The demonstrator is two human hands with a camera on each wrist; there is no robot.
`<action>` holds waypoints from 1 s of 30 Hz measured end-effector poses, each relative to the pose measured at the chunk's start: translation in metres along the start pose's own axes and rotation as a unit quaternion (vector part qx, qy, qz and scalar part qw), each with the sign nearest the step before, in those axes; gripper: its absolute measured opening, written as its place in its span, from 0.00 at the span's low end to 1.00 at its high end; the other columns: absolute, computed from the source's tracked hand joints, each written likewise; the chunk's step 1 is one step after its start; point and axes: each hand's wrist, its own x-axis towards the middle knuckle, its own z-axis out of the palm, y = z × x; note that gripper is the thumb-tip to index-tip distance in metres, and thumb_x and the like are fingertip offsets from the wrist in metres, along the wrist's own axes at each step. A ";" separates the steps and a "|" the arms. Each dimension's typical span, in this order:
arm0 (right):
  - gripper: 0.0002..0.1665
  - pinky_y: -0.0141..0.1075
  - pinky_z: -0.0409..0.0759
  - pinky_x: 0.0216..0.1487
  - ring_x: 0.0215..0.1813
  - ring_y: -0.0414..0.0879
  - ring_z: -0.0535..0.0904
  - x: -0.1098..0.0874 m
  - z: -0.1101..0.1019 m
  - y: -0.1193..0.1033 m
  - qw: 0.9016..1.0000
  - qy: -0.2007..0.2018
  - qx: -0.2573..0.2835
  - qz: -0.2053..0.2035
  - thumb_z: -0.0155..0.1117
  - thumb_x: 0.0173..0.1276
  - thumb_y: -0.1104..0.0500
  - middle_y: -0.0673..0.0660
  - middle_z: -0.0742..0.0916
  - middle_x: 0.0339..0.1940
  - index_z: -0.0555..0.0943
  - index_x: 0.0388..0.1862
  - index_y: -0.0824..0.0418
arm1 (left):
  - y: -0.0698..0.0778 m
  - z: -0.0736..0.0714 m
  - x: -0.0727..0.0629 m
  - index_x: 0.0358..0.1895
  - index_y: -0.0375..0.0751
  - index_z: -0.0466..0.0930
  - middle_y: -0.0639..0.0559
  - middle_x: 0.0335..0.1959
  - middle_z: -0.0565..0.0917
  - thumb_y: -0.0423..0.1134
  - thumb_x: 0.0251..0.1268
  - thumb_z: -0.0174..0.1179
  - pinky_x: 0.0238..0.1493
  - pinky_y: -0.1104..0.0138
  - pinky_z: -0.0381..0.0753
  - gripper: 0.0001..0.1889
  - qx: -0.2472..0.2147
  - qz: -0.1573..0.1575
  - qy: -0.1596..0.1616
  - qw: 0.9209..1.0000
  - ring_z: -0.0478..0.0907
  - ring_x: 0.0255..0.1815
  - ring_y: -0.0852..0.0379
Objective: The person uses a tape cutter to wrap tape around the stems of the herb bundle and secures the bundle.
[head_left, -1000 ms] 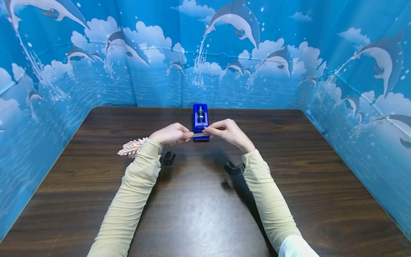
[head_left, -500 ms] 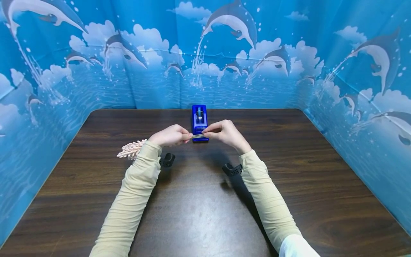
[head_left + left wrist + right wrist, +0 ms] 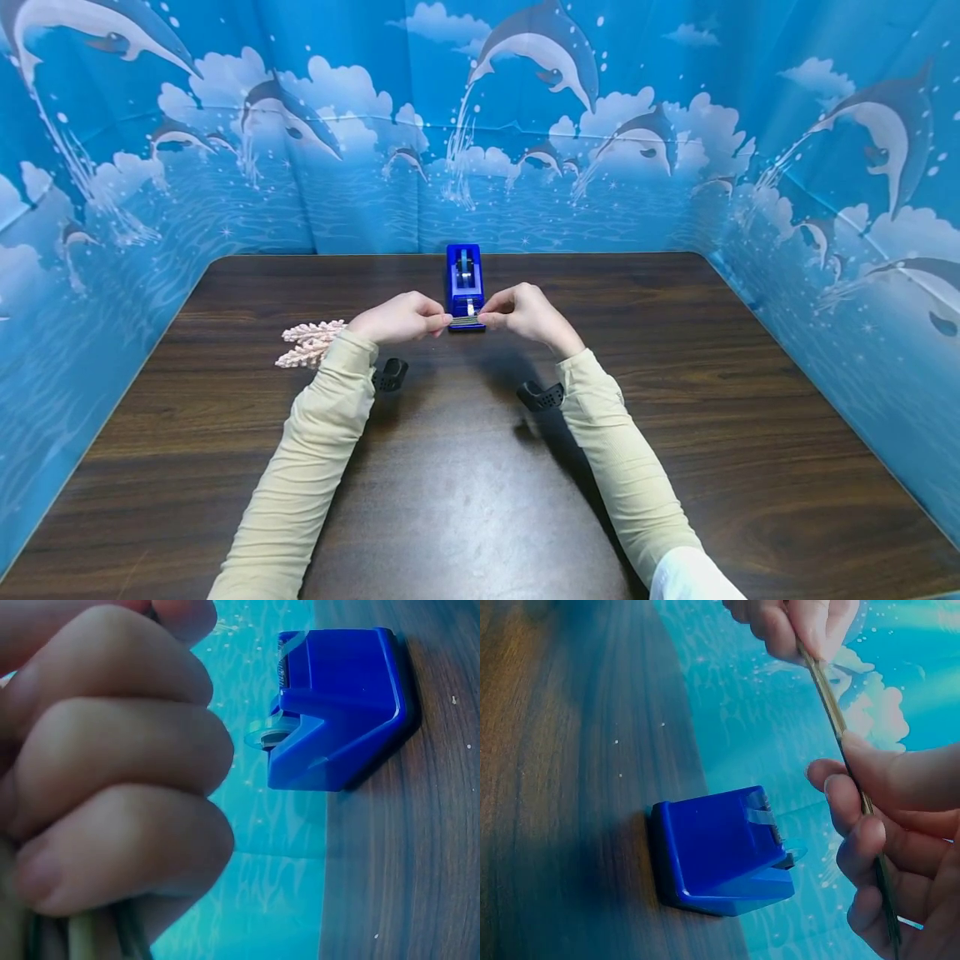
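Both hands meet over the front of a blue tape dispenser [image 3: 465, 279]. My left hand [image 3: 401, 317] grips a thin bundle of stems [image 3: 464, 320]; its fingers [image 3: 127, 742] are curled in the left wrist view. Pale pink flower spikes [image 3: 309, 344] stick out to the left behind that wrist. My right hand [image 3: 528, 317] pinches the other end of the stems between thumb and fingers. In the right wrist view the stems run slantwise through the right hand's fingers [image 3: 862, 840] up to the left hand. A strip of tape [image 3: 761, 817] lies at the dispenser's toothed cutter.
The dark wood table [image 3: 465, 467] stretches toward me and to both sides. A blue dolphin-print curtain [image 3: 360, 192] hangs along its back and sides, close behind the dispenser. A black wrist camera mount sits under each forearm, the left one [image 3: 391, 375] and the right one [image 3: 540, 396].
My right fingertips have shifted slightly down, and the dispenser's front end shows more. The flower spikes have turned and now show as two separate heads. My left hand has barely moved.
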 end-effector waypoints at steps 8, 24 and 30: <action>0.18 0.37 0.77 0.37 0.32 0.53 0.81 -0.002 -0.010 0.006 0.999 -0.036 -0.007 -0.012 0.58 0.72 0.50 0.60 0.87 0.27 0.86 0.34 0.62 | 0.003 -0.003 -0.004 0.31 0.38 0.81 0.57 0.16 0.68 0.44 0.74 0.50 0.26 0.68 0.60 0.17 0.013 -0.001 0.009 1.000 0.63 0.21 0.60; 0.17 0.41 0.73 0.35 0.29 0.50 0.73 -0.009 -0.027 0.013 0.994 -0.105 0.006 -0.003 0.56 0.73 0.53 0.49 0.78 0.20 0.84 0.29 0.61 | 0.004 -0.004 -0.009 0.33 0.29 0.83 0.60 0.12 0.63 0.43 0.76 0.46 0.23 0.70 0.55 0.21 -0.009 -0.025 -0.029 0.999 0.56 0.17 0.65; 0.15 0.35 0.72 0.33 0.27 0.42 0.71 -0.011 -0.028 0.013 0.991 -0.132 0.005 -0.018 0.58 0.72 0.55 0.47 0.79 0.21 0.83 0.28 0.61 | 0.002 -0.002 -0.010 0.25 0.34 0.79 0.60 0.12 0.67 0.41 0.73 0.52 0.22 0.72 0.60 0.18 -0.007 -0.034 -0.040 0.999 0.61 0.16 0.65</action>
